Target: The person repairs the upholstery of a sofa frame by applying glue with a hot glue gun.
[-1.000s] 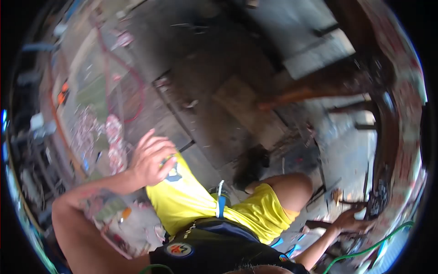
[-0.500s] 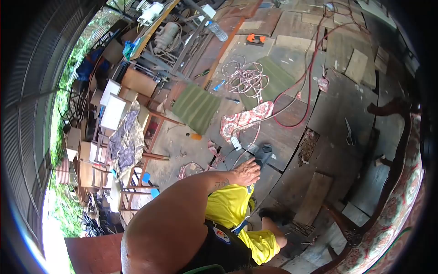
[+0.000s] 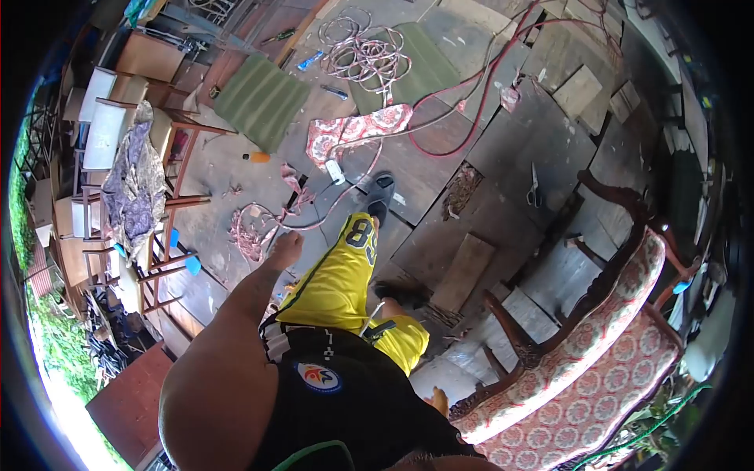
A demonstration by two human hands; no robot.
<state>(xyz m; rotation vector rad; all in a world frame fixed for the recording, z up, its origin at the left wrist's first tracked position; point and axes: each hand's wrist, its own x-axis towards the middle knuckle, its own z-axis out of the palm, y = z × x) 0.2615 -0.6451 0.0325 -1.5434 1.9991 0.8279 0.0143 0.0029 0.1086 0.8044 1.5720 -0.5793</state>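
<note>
My left hand (image 3: 287, 250) hangs beside the leg of my yellow shorts (image 3: 334, 271), fingers curled in, with nothing visible in it. Tangled pinkish cord and cloth scraps (image 3: 250, 233) lie on the floor just past it. My right hand (image 3: 438, 401) is partly hidden behind my body, its fingers apart, close to the carved wooden frame of an upholstered armchair (image 3: 561, 385). Red and cream floral fabric covers that chair. A matching floral cloth piece (image 3: 357, 132) lies on the floor ahead, with a white power socket (image 3: 335, 173) by its lower edge.
Coiled hose (image 3: 365, 59) and green mats (image 3: 261, 100) lie ahead on patched wooden boards. Scissors (image 3: 535, 187) rest at right near a hole with debris (image 3: 462, 191). Stacked chairs (image 3: 98, 118), one draped with stained cloth (image 3: 135, 188), line the left. A red hose (image 3: 471, 129) loops across the floor.
My left hand has moved left and back from over my shoe, its spread fingers now curled. My view has tilted down and turned right, bringing the armchair and my right hand into sight.
</note>
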